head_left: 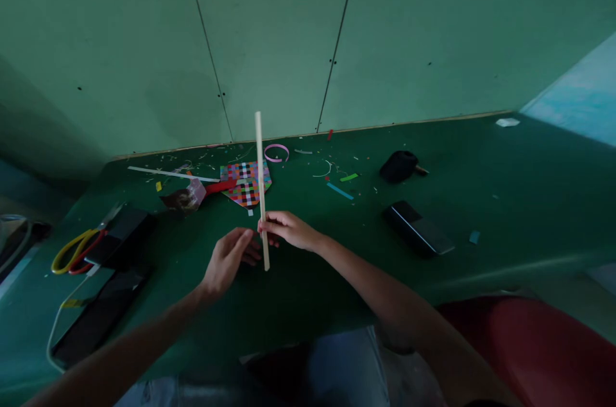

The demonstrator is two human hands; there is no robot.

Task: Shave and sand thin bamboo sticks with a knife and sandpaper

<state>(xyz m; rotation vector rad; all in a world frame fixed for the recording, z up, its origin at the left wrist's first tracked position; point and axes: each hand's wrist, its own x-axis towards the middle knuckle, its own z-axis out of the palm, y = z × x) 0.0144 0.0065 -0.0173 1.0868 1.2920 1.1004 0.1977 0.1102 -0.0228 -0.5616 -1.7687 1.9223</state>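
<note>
A long pale strip (260, 163) stands nearly upright above the green table, pinched near its lower part by my right hand (289, 229). Just left of the strip is my left hand (228, 260), its fingers curled beside the strip's lower end; whether they touch or hold anything is hidden. Behind the strip lies a colourful woven paper piece (243, 181), partly covered by it. A red strip (220, 187) reaches onto the woven piece from the left, next to a crumpled brown and pink piece (187, 196).
Scissors (79, 251), a black box (126, 237) and a phone (99, 317) with a cable lie at left. A black pouch (399, 166) and a dark case (418, 228) are at right. Paper scraps and a purple ring (276, 153) lie toward the wall.
</note>
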